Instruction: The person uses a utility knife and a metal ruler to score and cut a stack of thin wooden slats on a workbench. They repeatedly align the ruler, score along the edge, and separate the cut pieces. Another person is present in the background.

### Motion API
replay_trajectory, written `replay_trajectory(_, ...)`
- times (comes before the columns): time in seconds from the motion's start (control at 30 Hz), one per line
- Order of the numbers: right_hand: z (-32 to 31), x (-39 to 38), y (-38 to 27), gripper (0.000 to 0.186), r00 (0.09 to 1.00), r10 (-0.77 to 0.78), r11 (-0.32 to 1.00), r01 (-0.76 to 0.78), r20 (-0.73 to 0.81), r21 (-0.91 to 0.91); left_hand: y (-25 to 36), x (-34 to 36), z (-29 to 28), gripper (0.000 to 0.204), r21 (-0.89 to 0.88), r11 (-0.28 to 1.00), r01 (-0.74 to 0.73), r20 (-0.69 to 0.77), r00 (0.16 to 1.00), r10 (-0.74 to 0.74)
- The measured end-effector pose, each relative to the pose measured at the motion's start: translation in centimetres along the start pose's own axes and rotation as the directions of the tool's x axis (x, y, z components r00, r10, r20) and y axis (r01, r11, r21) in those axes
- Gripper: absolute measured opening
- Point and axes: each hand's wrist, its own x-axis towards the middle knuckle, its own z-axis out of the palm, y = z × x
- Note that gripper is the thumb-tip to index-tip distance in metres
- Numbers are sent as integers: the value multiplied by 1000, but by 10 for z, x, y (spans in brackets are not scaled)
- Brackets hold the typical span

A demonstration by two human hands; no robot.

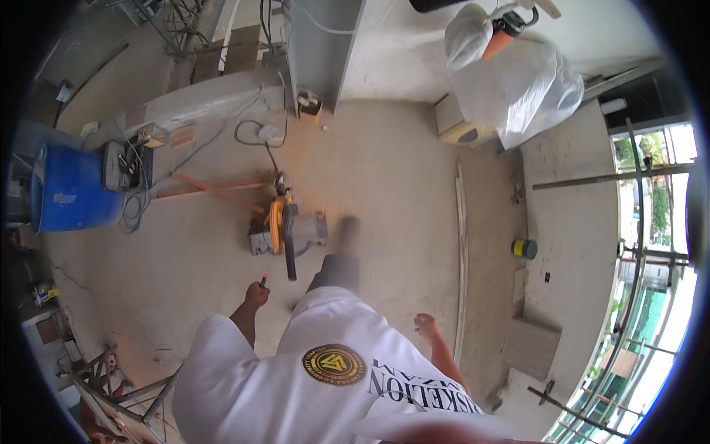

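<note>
My left hand is closed around a slim dark marker with a reddish end, which points up and away from me. Ahead of it on the floor stands a cut-off saw with a yellow guard, a black handle and a grey base; the marker is apart from it. Reddish metal bars lie beside the saw on its left. My right hand hangs at my side, fingers loosely apart, with nothing seen in it. One leg is stepping forward, its foot blurred.
At the left are a blue barrel and an open toolbox. A cable trails to the saw. Long pale strips lie to the right, past them a green-and-yellow can. Plastic-wrapped goods stand at the back right.
</note>
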Motion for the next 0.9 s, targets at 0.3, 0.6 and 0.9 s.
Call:
replay_trajectory(0.3,-147,77,-263,34,881,-382,921,387,-279,-41,324,86,-67,35,-195,953,-232,-147,968,205)
replay_trajectory(0.6,-182,-41,-675,27,56,-998,63,949,-33,-308,453,123,-117,33,-352,882,-314,-318,926,203)
replay_trajectory(0.9,-196,-188,-903,39,-555,-823,-565,782,117,-264,391,97,-85,44,-559,786,262,-6,947,-320)
